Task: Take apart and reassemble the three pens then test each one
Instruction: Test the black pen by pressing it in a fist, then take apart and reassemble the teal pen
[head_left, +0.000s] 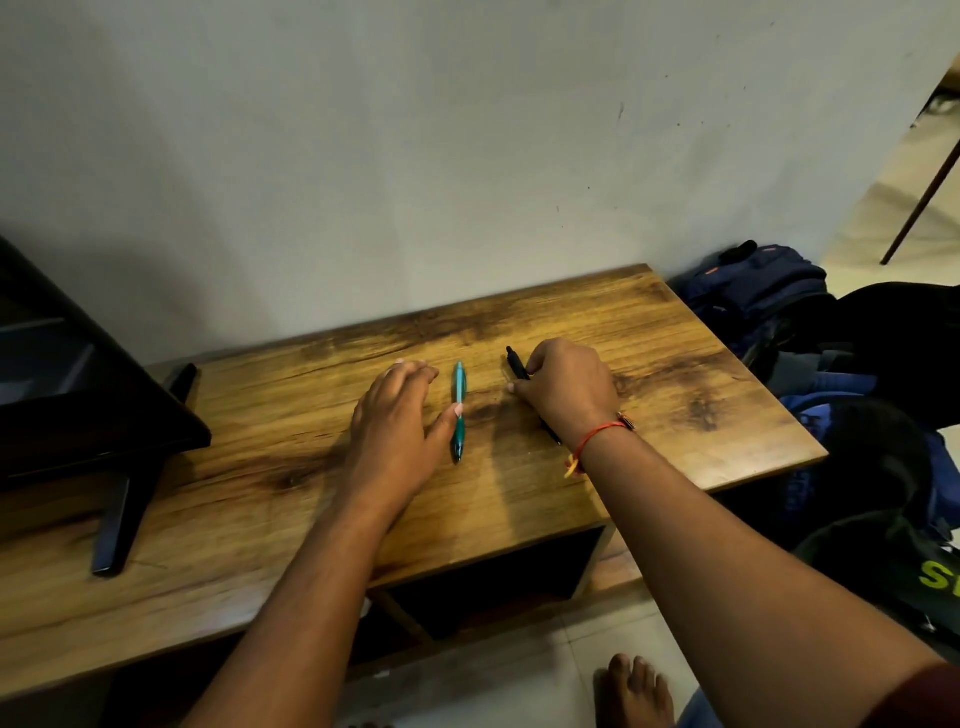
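The right hand (569, 392) curls its fingers round the black pen (516, 364) on the wooden table (675, 364), the left hand (397, 415) lies flat-fingered, thumb touching the teal pen (458, 410); both pens probably light, stiff, slick, best gripped mid-barrel

You are in a room of a home. A low wooden cabinet (260, 519) stands against a bare wall (415, 130) with a television (78, 415) on it, backpacks (758, 291) lie heaped on the tiled floor (519, 675), and your foot (634, 691) is bare.
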